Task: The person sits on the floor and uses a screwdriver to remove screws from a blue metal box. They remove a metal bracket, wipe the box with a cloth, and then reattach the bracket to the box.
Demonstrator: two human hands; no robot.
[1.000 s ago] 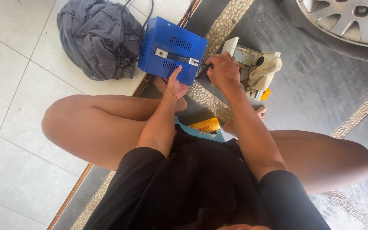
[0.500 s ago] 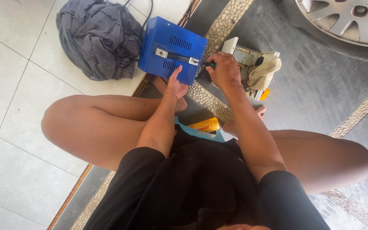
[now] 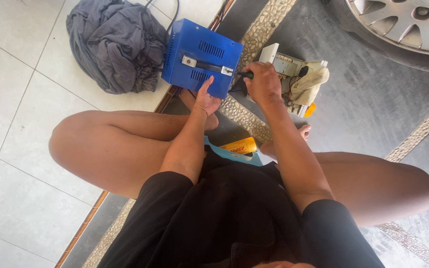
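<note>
you sit cross-legged on the floor (image 3: 21, 84), knees spread toward the left and right edges of the frame, both forearms reaching up toward the top centre.

your left hand (image 3: 206, 98) is released, holding nothing: the palm rests flat against the near side of the blue metal box (image 3: 202, 58), fingers pointing up the frame and the thumb set out to the side. the wrist is bent slightly back, and the forearm runs straight down to your lap.

your right hand (image 3: 262, 82) is clenched around the dark handle of a screwdriver (image 3: 242, 75), knuckles up, wrist level. the tool points left, and its tip meets the right-hand end of the black carry handle's metal bracket (image 3: 228, 71) on top of the box. the forearm slants down and to the right.

the blue box stands in the upper centre of the frame, on the edge where the pale tiles meet the darker paving. a crumpled grey cloth (image 3: 115, 42) lies touching its left side. just right of your right hand sits an open electrical unit (image 3: 286, 67) with a beige rag (image 3: 310, 82) draped on it. a yellow can (image 3: 239, 146) lies between your legs. a car wheel (image 3: 403, 25) fills the upper right corner.
</note>
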